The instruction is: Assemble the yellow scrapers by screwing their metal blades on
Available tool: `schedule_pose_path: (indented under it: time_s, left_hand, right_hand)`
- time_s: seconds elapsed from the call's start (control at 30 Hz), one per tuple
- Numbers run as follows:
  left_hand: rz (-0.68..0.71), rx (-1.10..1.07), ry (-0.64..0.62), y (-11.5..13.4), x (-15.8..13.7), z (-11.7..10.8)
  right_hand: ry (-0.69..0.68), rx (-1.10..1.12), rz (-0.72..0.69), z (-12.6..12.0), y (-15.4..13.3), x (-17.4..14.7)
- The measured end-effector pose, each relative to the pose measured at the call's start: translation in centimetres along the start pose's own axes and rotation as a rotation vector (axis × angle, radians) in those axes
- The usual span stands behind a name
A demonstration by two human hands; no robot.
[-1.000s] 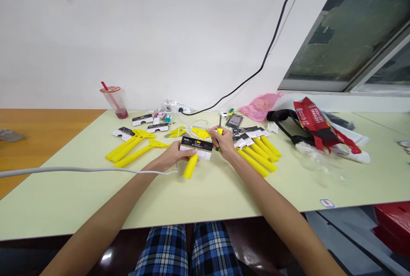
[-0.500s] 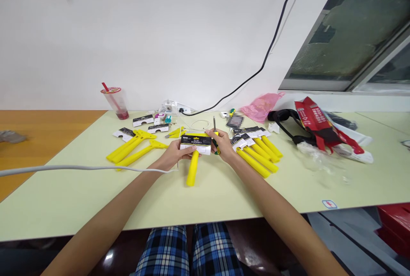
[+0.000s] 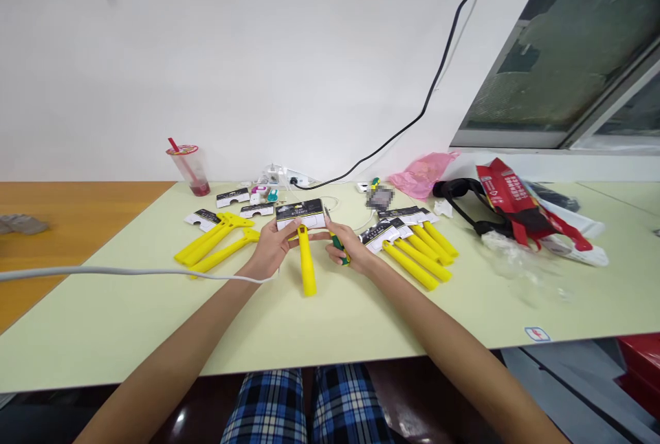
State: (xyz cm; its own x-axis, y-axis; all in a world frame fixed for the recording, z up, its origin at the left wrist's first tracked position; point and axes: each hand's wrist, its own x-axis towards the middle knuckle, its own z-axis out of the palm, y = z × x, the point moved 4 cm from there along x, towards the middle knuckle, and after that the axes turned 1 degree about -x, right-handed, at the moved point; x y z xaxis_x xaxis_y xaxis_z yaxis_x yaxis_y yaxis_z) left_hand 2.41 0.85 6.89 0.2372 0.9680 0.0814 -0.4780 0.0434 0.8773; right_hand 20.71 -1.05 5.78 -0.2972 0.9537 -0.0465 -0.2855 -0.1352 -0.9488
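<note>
My left hand (image 3: pixel 273 246) is closed on a yellow scraper (image 3: pixel 307 262) whose handle points toward me. A black-and-white header card (image 3: pixel 302 213) covers the scraper's head, with my left thumb on its lower edge. My right hand (image 3: pixel 349 245) grips a screwdriver (image 3: pixel 338 246) by its green-and-yellow handle, the shaft pointing up near the card's right end. My right fingertips are at that end of the card; whether they press on it is hard to tell. Left of my hands lie several bare yellow scrapers (image 3: pixel 219 255). To the right, several carded scrapers (image 3: pixel 412 267) lie side by side.
Loose cards (image 3: pixel 233 197) lie at the back left, near a plastic cup with a straw (image 3: pixel 190 170). A power strip (image 3: pixel 289 177) with a black cable stands against the wall. At right are a pink bag (image 3: pixel 423 174), black headphones (image 3: pixel 458 190) and a red package (image 3: pixel 508 196).
The carded scraper has shifted slightly left and its card is tilted. The screwdriver has turned from nearly upright to leaning left, its shaft now near the card's right end.
</note>
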Motion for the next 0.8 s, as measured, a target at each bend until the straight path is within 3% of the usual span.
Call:
schedule_pose_path:
  time_s: [0.17, 0.33, 0.47, 0.67, 0.8]
  left_hand:
    - [0.071, -0.131, 0.081, 0.8, 0.0, -0.4]
    - [0.083, -0.162, 0.08, 0.9, 0.1, -0.5]
    - [0.072, -0.233, 0.077, 1.0, 0.8, -1.1]
    - [-0.07, -0.395, 0.073, 1.2, 1.3, -2.0]
    - [-0.101, -0.451, 0.044, 1.3, 0.9, -2.4]
  right_hand:
    - [-0.221, -0.019, 0.177, 1.8, 0.7, -1.3]
    - [-0.311, -0.089, 0.155, 2.4, 1.1, -1.6]
    - [-0.224, -0.143, 0.122, 1.5, 1.2, -1.0]
    - [-0.004, -0.38, -0.027, 0.3, 0.7, -0.4]
    - [0.156, -0.642, -0.271, 0.2, 0.1, -0.4]
